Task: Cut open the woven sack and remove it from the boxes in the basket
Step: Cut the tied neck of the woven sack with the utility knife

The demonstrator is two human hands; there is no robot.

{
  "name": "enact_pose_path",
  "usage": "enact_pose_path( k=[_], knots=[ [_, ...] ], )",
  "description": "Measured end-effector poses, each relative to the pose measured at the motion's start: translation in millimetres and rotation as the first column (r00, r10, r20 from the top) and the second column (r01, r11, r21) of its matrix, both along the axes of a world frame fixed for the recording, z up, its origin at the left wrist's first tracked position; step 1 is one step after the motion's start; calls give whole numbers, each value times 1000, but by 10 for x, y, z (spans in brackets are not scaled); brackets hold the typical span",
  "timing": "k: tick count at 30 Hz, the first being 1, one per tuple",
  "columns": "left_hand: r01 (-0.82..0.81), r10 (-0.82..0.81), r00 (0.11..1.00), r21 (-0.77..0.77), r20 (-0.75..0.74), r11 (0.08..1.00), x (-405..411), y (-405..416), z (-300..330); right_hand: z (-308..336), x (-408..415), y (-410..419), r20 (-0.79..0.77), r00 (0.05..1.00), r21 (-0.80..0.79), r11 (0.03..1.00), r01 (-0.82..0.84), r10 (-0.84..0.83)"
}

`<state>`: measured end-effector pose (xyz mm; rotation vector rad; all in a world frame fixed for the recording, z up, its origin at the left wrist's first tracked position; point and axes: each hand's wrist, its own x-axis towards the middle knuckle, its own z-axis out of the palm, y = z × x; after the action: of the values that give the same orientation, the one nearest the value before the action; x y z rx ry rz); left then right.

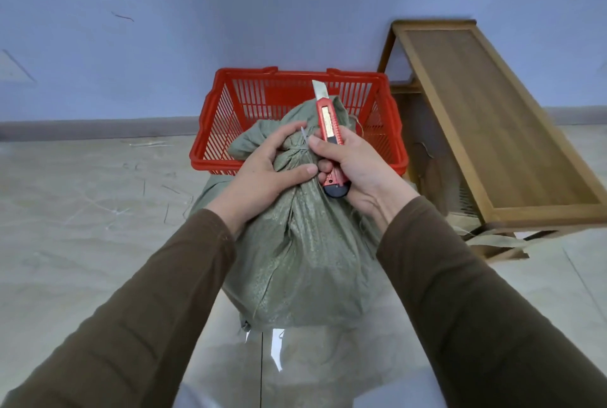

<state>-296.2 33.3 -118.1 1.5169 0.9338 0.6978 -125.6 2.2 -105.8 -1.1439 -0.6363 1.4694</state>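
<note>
Green woven sack (305,243): upright on floor near red basket (230,158); left hand (262,174) clenches tied neck, right hand (358,164) just right grips utility knife (330,135), blade pointing far, alongside tie.

Grey-green woven sack (302,243), red slatted basket (230,118) at twelve o'clock, red knife (330,131), brown sleeves (157,292).

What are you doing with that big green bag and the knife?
A person is getting ready to cut open a green woven sack. The left hand squeezes its tied neck, and the right hand holds a red utility knife, blade out and pointing away. The sack still looks tied shut. It sits on the floor before a red basket.
</note>
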Motion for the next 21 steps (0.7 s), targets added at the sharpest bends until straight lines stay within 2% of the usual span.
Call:
enact_pose_path(
  k=[2,4,5,6,8,9,10,11,12,13,15,16,18,21],
  knots=[
    [25,-21,999,-76,49,997,14,34,-21,-11,13,-5,-51,999,-6,1000,15,-15],
    [-9,9,1000,-57,10,998,48,58,-48,-4,15,-20,-86,996,-11,999,36,-36],
    [-48,47,999,-22,-26,999,71,67,-64,-3,14,-25,-52,998,-21,999,42,-43],
    [-88,89,995,9,-55,996,97,72,-79,-1,5,-27,35,998,-35,998,47,-46],
    [-142,144,987,31,-75,989,142,84,-107,35,-40,-37,324,944,-37,997,69,-54],
    [-164,166,983,34,-79,986,152,95,-123,44,-52,-49,507,860,-2,997,78,-66],
    [-192,195,977,37,-86,981,155,115,-139,44,-41,-64,685,722,67,995,72,-98],
    [-221,223,970,32,-92,975,146,138,-153,41,-8,-87,804,580,137,990,41,-136],
    [-246,246,965,16,-89,969,130,158,-165,44,43,-117,843,513,178,984,15,-160],
    [-266,264,961,-5,-80,964,112,170,-173,57,101,-152,816,558,187,982,-8,-151],
    [-290,288,956,-30,-58,956,96,184,-188,85,191,-235,662,749,127,986,-109,-2],
    [-301,299,953,-35,-45,953,102,186,-196,89,217,-268,623,778,88,981,-172,81],
    [-321,321,947,-47,-21,946,128,189,-210,41,234,-308,638,753,37,970,-242,164],
    [-332,333,943,-56,-7,941,158,183,-205,-14,191,-339,693,692,-30,967,-255,204]
  ],
)
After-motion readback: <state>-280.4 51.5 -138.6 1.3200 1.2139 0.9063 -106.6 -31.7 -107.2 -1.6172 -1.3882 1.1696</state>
